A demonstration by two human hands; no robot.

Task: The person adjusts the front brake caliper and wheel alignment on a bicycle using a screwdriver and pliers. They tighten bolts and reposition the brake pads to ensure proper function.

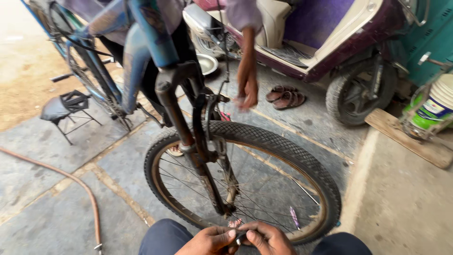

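Observation:
My left hand (207,241) and my right hand (269,238) meet at the bottom edge, over my knees. Together they pinch a small dark tool or part with a metal tip (239,237); what it is cannot be told. Just beyond them stands a blue bicycle's front wheel (283,141) with a knobby tyre and thin spokes. Its dark fork (181,123) rises to the blue frame (141,42). Another person's hand (247,89) hangs down above the tyre, near the brake.
A maroon and cream scooter (330,42) is parked behind, with sandals (285,97) beside its tyre. A black saddle (63,106) lies on the paving at left, an orange hose (71,182) runs past it. A bucket (436,106) and a plank (408,137) stand at right.

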